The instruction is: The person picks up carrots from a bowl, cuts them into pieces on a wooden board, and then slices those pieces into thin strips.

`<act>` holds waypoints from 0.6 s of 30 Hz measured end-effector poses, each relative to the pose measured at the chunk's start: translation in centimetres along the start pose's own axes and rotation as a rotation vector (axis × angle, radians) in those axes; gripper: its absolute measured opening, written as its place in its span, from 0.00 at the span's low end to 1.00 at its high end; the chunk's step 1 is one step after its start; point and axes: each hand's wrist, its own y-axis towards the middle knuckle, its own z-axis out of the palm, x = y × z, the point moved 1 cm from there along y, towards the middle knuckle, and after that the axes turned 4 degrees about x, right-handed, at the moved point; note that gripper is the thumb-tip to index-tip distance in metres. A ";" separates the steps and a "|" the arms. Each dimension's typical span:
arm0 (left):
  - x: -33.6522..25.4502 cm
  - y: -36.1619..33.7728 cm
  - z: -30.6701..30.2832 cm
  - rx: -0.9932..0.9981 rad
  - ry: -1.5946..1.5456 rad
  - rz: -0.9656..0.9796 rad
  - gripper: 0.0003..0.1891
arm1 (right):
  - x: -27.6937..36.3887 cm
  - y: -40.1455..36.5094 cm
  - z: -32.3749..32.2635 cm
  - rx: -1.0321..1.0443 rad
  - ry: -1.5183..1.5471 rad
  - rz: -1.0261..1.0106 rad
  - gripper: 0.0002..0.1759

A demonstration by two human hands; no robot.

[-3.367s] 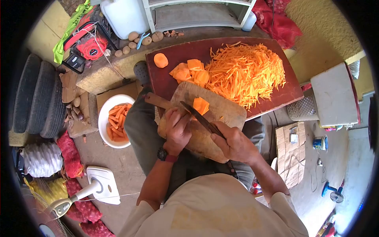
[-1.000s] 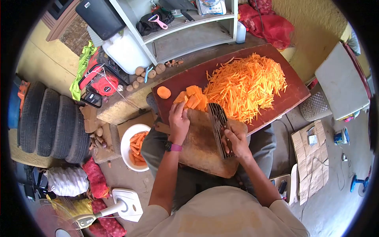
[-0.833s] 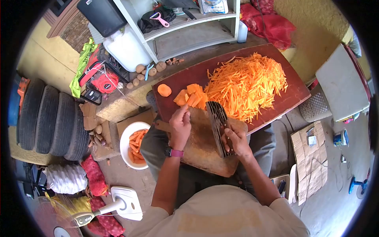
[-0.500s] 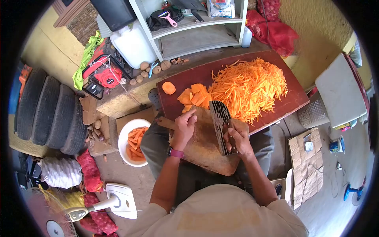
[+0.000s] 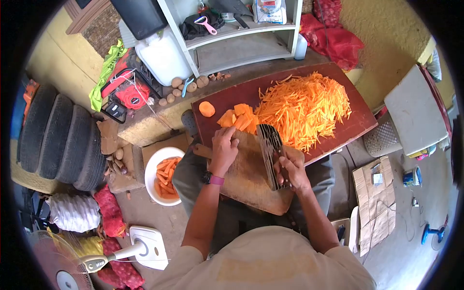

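My right hand (image 5: pixel 291 170) is closed round the handle of a broad dark cleaver (image 5: pixel 269 149), whose blade stands over the right part of a wooden chopping board (image 5: pixel 246 181) on my lap. At the board's left, near its handle, my left hand (image 5: pixel 224 151) has its fingers partly spread and holds nothing visible. Just beyond its fingertips, sliced carrot pieces (image 5: pixel 241 117) lie on the dark red table (image 5: pixel 227 100). A large heap of shredded carrot (image 5: pixel 304 108) covers the table's right part. One thick carrot round (image 5: pixel 207 109) sits at the left edge.
Carrot sticks fill a white bowl (image 5: pixel 151 176) on the floor at left. Behind the table stands a metal shelf (image 5: pixel 241 35). Tyres (image 5: pixel 63 140), a fan (image 5: pixel 65 275) and a red machine (image 5: pixel 131 94) are at left; flattened cardboard (image 5: pixel 374 208) lies at right.
My left hand has turned and shifted slightly, its fingers now pointing up toward the carrot slices. My right hand and the cleaver have hardly moved.
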 end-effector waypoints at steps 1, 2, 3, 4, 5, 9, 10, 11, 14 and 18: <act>0.1 0.4 0.2 -0.001 -0.054 -0.023 0.29 | 0.1 0.0 0.0 0.010 0.004 -0.014 0.18; 0.1 0.6 0.3 -0.036 -0.047 -0.007 0.29 | 0.2 -0.1 0.1 0.020 0.008 -0.025 0.18; 0.3 0.6 0.5 -0.069 -0.040 0.009 0.29 | 0.6 -0.2 0.5 -0.006 -0.025 -0.036 0.17; 0.6 0.9 0.7 -0.103 -0.034 0.024 0.28 | 0.5 -0.1 0.4 0.002 -0.007 -0.029 0.17; 1.0 1.0 0.8 -0.103 -0.064 0.037 0.28 | 0.4 -0.2 0.2 0.009 0.011 -0.019 0.18; 2.2 2.1 0.6 -0.115 -0.187 -0.002 0.27 | 0.3 -0.4 0.0 0.018 0.062 -0.009 0.19; 2.3 2.1 0.6 -0.118 -0.220 -0.039 0.27 | 0.0 -0.4 -0.1 0.011 0.080 0.002 0.20; 2.3 2.3 0.6 -0.140 -0.177 -0.007 0.26 | -0.3 -0.3 -0.3 0.004 0.097 0.010 0.20; 2.4 2.7 0.5 -0.213 -0.063 0.093 0.23 | -0.1 -0.4 -0.2 0.004 0.129 0.012 0.21; 3.6 4.2 0.1 -0.306 -0.008 0.098 0.20 | -0.3 -0.7 -0.2 -0.016 0.132 0.023 0.22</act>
